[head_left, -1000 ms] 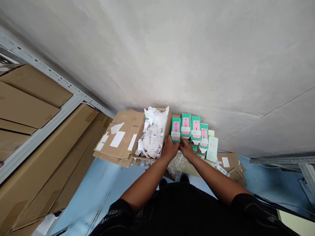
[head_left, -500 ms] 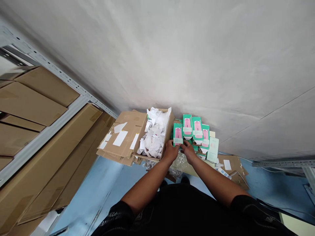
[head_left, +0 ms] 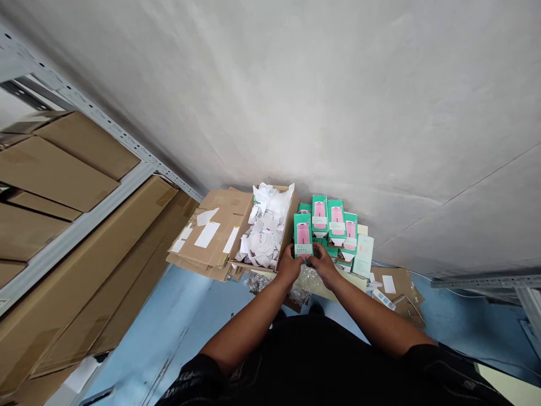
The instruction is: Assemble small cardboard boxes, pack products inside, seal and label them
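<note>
Between my two hands is a small green box with a pink bottle-like picture [head_left: 303, 234]. My left hand [head_left: 289, 266] grips its lower left side, and my right hand [head_left: 323, 265] grips its lower right corner, thumbs at the bottom edge. Several matching green and pink boxes [head_left: 337, 220] stand stacked just behind and to the right, some with open white flaps at the lower end. A pale green box [head_left: 363, 255] leans at the right end of that stack.
Left of my hands stands a cardboard box full of torn white paper [head_left: 264, 234], beside flattened cartons [head_left: 215, 223]. Clear plastic wrap [head_left: 310, 277] hangs at the table's front edge. Shelving with large cartons [head_left: 88, 270] runs along the left; cardboard and a power strip [head_left: 384, 299] lie right.
The held green box has come slightly nearer to me and up off the stack, with both hands moving along with it. The camera view has shifted a little.
</note>
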A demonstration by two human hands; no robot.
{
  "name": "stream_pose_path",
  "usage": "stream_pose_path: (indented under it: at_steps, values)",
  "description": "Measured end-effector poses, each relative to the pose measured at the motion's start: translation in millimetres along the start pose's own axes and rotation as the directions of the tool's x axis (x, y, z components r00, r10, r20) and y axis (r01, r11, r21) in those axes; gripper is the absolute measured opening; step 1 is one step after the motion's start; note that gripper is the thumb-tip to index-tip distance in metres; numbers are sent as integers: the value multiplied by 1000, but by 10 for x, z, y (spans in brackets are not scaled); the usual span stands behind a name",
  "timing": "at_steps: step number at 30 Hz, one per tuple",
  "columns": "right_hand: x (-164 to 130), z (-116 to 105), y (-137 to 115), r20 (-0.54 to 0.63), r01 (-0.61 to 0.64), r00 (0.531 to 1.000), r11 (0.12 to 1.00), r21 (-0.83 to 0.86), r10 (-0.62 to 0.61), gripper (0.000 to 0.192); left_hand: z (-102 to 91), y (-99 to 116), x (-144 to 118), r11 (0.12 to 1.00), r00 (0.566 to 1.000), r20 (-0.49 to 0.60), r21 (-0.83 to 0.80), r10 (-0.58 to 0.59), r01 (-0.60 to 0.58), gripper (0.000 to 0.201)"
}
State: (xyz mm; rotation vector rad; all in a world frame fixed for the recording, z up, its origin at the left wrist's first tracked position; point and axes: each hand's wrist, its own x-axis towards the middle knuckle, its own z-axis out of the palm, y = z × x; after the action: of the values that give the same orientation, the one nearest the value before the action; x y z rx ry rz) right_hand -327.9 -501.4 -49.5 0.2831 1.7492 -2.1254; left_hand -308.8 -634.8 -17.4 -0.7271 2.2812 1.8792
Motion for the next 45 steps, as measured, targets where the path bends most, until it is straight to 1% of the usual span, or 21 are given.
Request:
stream_pose_path:
  at_steps: [2,5,8,13,18,22,26,29,31,34,38,42,45]
  values:
    - [-68,-6,-3,2,56,998,998,0,-56,59,-11,42,-65,1000,1000,12,-11,27,-27,55]
    - [-177,-16,-23,25,136,990,991,6,-136,59,-32,86,-162,995,998,-5,-71,67,-67,58]
    - [-300,-8,-56,45,168,985,985,37,-169,59,-76,108,-244,985,995,9,-145,96,-93,59]
    - [-518,72,-96,26,213,976,974,78,-216,59,-196,99,-333,978,987,74,-165,140,-126,55]
    - [-740,224,-70,-54,261,965,959,115,-256,60,-336,33,-351,961,964,184,-235,191,-146,60]
    - [-981,406,-29,-155,321,942,935,150,-299,61,-490,24,-427,942,924,283,-286,256,-174,61]
    - [-1247,608,52,-272,375,903,918,127,-332,59,-688,53,-585,948,881,379,-252,283,-196,60]
    - [-1445,723,139,-352,411,869,903,123,-348,57,-795,59,-706,950,839,456,-233,298,-210,57]
    - [-1581,765,197,-403,432,844,894,122,-353,56,-821,51,-786,948,805,508,-234,307,-214,58]
    - [-1798,766,280,-478,455,804,883,113,-353,56,-793,34,-929,953,753,587,-224,298,-203,58]
    - [-2130,672,384,-555,485,753,868,104,-354,57,-662,11,-1191,957,694,659,-196,290,-214,56]
    - [-2505,495,488,-630,522,695,846,110,-347,57,-447,-35,-1515,959,620,733,-193,280,-206,57]
    - [-2811,307,571,-677,544,651,833,102,-342,56,-227,-102,-1784,963,568,780,-176,264,-206,57]
